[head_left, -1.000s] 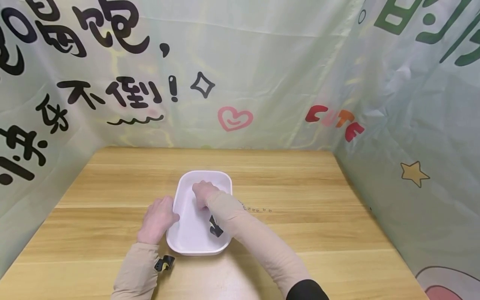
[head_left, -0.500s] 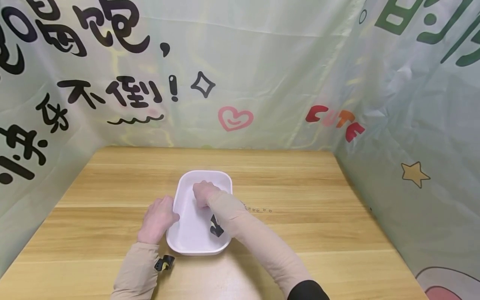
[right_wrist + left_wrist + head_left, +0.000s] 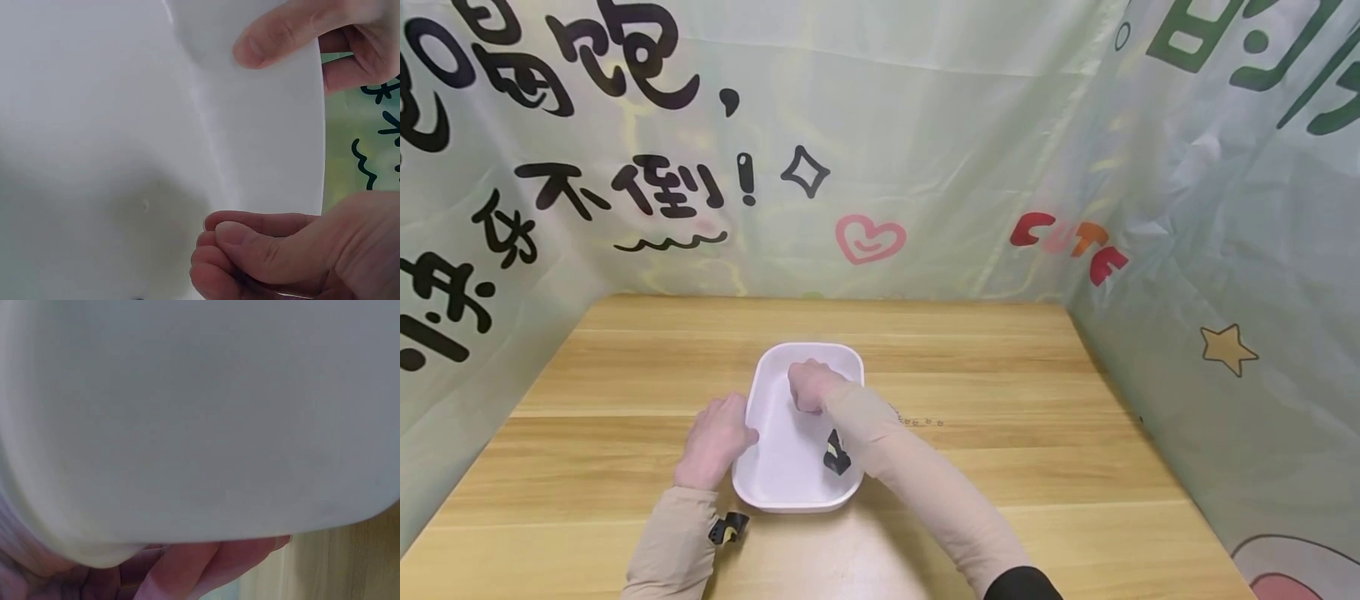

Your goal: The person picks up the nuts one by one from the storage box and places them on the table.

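A white plastic tray [image 3: 782, 467], deep-walled with rounded corners, is in the middle of the head view. My left hand [image 3: 715, 437] grips its left rim; in the right wrist view the left thumb [image 3: 259, 50] lies on the inner wall, the other fingers outside. Over the inside of the tray is my right hand [image 3: 815, 386], its fingers curled and the thumb tip against the index finger. Nothing shows in its grasp, though the palm is hidden. The left wrist view is mostly filled by the tray's pale surface [image 3: 200, 425], with fingers below it.
The tray is over a wooden table [image 3: 1000, 467]. Printed fabric walls [image 3: 925, 125] stand behind and at both sides. Black wrist devices, one on the left sleeve [image 3: 728, 527] and one near the right [image 3: 837, 454], stick out by the forearms.
My right hand has shifted slightly to the right inside the tray, and its wrist device has turned a little. The left hand and the tray hold their place.
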Motion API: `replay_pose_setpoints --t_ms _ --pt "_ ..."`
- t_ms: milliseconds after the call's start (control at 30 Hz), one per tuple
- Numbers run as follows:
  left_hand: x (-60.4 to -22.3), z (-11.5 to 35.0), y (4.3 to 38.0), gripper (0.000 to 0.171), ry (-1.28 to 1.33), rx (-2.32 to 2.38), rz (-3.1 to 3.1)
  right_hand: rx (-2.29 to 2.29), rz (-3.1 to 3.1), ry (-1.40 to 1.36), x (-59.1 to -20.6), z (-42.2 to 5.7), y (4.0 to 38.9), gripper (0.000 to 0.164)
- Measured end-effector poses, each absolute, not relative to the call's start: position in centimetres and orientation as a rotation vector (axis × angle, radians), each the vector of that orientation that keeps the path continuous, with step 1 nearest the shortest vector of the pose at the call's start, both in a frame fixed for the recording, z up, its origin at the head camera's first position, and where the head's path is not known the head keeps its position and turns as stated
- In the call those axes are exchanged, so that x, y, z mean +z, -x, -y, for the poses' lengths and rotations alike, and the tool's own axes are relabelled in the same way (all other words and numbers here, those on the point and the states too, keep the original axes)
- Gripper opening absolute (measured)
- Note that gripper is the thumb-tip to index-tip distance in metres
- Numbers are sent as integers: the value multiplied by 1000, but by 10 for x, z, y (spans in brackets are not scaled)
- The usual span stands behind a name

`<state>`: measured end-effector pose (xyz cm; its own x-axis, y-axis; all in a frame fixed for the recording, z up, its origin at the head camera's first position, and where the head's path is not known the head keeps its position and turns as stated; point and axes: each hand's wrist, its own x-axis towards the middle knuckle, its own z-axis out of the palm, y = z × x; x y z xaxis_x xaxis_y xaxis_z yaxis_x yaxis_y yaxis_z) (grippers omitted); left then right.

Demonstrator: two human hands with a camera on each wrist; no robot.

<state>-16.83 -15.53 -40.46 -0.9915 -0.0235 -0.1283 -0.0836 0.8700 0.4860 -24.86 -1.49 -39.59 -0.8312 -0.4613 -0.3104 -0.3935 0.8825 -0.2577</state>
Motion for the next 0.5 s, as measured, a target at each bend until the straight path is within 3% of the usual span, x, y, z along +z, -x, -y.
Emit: replay_pose_setpoints --t_ms 200,500 --pt "-405 156 168 18 79 763 -2926 -390 -2648 636 -395 10 248 25" --pt "-405 155 168 14 84 748 -2926 -448 -2647 739 -390 1 248 18"
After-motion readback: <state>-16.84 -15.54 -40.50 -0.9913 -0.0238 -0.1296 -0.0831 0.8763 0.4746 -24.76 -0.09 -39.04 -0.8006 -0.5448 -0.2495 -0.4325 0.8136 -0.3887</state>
